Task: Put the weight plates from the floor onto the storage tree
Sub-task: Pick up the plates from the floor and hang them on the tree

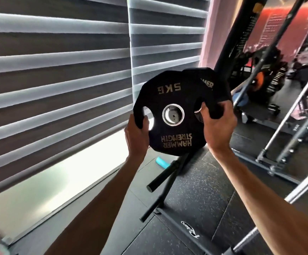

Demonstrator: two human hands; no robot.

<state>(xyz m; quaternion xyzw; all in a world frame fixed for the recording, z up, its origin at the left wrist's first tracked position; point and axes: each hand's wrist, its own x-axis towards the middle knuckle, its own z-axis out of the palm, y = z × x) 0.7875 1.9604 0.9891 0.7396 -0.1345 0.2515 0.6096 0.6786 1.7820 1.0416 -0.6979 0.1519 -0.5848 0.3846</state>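
Observation:
I hold a black 5 kg weight plate (169,100) upright at chest height, its print upside down. My left hand (137,137) grips its lower left rim with a thumb in the left grip hole. My right hand (216,126) grips its right rim. A peg end of the storage tree shows through the plate's steel centre hole. A second black plate (207,80) sits just behind it on the tree. Below the plate, the tree's black post and a bare peg (163,178) lean down to its base (184,223) on the floor.
Striped window blinds (57,80) fill the left. A black upright post (241,34) rises behind the plates. A rack with steel bars (285,129) stands at the right, and a barbell (245,240) lies at the lower right. Dark rubber flooring (201,184) lies below.

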